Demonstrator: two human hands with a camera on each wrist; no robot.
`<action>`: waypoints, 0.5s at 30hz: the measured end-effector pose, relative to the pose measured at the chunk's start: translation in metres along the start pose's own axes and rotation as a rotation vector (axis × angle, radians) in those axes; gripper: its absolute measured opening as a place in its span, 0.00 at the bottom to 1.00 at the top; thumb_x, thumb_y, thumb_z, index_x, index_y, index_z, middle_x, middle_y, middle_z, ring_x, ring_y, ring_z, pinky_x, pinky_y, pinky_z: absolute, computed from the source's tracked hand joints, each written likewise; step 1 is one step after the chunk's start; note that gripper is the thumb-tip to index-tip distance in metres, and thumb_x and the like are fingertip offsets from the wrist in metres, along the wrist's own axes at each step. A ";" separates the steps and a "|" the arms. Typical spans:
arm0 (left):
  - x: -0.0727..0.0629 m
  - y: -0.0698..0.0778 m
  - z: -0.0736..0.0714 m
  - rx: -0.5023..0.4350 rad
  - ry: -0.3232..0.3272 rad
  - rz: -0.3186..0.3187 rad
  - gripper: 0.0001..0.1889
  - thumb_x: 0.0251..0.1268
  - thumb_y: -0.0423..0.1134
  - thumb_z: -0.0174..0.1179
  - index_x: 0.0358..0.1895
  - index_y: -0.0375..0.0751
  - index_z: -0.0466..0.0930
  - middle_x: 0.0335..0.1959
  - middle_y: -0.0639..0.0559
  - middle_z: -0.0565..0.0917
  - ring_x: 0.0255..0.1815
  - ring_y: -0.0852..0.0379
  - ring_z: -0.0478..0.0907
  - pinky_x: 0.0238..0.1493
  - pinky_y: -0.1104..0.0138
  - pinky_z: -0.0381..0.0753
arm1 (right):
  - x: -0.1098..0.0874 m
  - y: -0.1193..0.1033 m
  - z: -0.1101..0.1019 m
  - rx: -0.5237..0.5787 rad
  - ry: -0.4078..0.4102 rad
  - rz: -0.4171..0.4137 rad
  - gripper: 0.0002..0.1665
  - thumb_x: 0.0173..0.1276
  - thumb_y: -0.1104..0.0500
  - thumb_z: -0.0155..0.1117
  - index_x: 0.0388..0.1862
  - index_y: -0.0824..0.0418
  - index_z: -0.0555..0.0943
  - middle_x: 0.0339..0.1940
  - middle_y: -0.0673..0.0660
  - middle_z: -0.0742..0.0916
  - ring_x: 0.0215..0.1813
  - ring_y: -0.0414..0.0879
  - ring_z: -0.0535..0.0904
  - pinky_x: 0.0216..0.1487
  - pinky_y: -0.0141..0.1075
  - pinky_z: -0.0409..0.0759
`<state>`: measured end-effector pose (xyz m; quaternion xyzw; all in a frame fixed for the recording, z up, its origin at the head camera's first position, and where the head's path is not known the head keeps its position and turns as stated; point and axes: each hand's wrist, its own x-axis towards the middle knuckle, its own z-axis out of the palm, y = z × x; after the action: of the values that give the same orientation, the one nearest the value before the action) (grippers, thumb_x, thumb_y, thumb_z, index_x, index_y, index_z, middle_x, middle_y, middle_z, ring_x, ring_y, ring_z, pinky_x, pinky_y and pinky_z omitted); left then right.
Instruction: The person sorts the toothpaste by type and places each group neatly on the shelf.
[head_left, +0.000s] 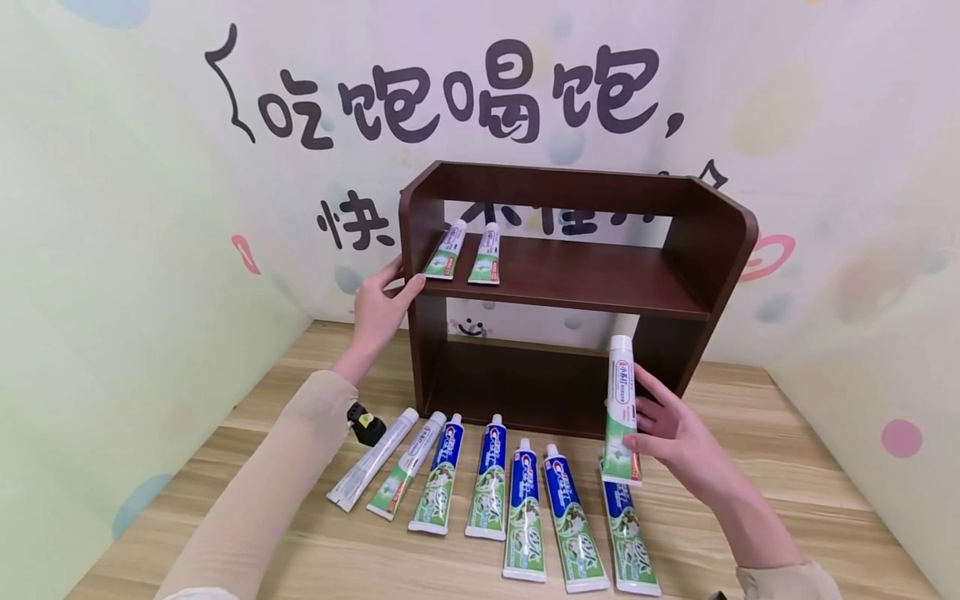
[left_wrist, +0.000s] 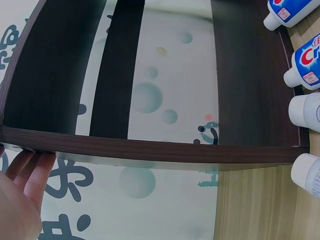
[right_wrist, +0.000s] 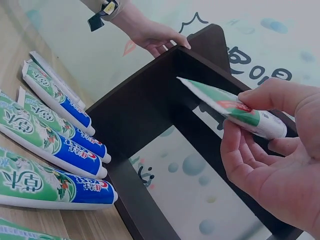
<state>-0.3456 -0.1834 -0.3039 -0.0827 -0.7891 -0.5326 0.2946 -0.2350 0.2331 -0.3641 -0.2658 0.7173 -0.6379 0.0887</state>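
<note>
Tube (head_left: 621, 408), flat-tailed, sits pinched in right grip (head_left: 669, 437); left grip (head_left: 380, 310) clasps wood-grained shelf (head_left: 592, 271).

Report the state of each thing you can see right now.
Rack: upright on the table.
Left grip: touching the rack's left side.
Held tube: capped, off the table.
Right grip: holding that tube.
Two shelf tubes: capped, on the upper shelf.
Two white-topped tubes: capped, lying on the table.
Five blue-green tubes: lying there too; four capped, fifth's cap hidden.

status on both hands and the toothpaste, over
Left hand gripping rack's left side; right hand holding toothpaste tube, not yet shelved; two tubes occupy upper shelf's left end.
</note>
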 end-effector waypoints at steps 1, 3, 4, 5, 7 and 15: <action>0.000 0.000 0.000 0.002 -0.001 0.001 0.28 0.65 0.46 0.63 0.68 0.47 0.74 0.60 0.41 0.83 0.54 0.45 0.85 0.54 0.56 0.85 | 0.000 -0.001 0.000 0.026 -0.017 -0.004 0.52 0.69 0.72 0.56 0.82 0.52 0.42 0.62 0.42 0.80 0.60 0.35 0.81 0.54 0.31 0.84; 0.000 0.000 0.000 0.002 -0.003 0.001 0.28 0.65 0.46 0.63 0.69 0.47 0.73 0.60 0.41 0.83 0.55 0.45 0.85 0.54 0.56 0.85 | 0.002 -0.002 0.001 0.066 -0.044 -0.014 0.52 0.69 0.74 0.55 0.82 0.51 0.42 0.63 0.44 0.82 0.62 0.36 0.81 0.54 0.33 0.85; 0.000 0.000 0.000 0.001 -0.003 0.001 0.28 0.65 0.46 0.63 0.69 0.47 0.74 0.60 0.41 0.83 0.55 0.45 0.85 0.54 0.56 0.85 | 0.002 -0.003 0.001 0.081 -0.052 -0.016 0.52 0.69 0.74 0.55 0.82 0.50 0.42 0.63 0.44 0.83 0.62 0.37 0.81 0.54 0.33 0.85; 0.000 0.001 0.000 0.001 -0.003 -0.001 0.28 0.65 0.46 0.63 0.69 0.47 0.74 0.60 0.41 0.83 0.56 0.45 0.84 0.55 0.56 0.85 | 0.003 -0.003 0.002 0.085 -0.055 -0.017 0.52 0.69 0.74 0.55 0.82 0.50 0.42 0.63 0.45 0.83 0.62 0.37 0.81 0.54 0.34 0.85; 0.000 0.000 0.000 0.000 -0.003 -0.001 0.28 0.65 0.46 0.63 0.69 0.47 0.74 0.60 0.41 0.83 0.56 0.45 0.84 0.55 0.56 0.85 | 0.004 -0.005 0.003 0.080 -0.046 -0.019 0.51 0.70 0.73 0.54 0.82 0.49 0.42 0.63 0.44 0.83 0.63 0.36 0.81 0.55 0.33 0.85; 0.000 -0.001 0.000 -0.009 -0.003 -0.004 0.28 0.65 0.45 0.63 0.69 0.47 0.73 0.60 0.41 0.83 0.57 0.45 0.84 0.55 0.55 0.85 | 0.006 -0.009 0.003 0.070 -0.009 -0.033 0.48 0.72 0.71 0.50 0.82 0.49 0.42 0.63 0.38 0.79 0.62 0.33 0.80 0.53 0.33 0.85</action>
<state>-0.3458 -0.1838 -0.3042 -0.0832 -0.7873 -0.5364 0.2923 -0.2365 0.2271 -0.3546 -0.2773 0.6896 -0.6628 0.0907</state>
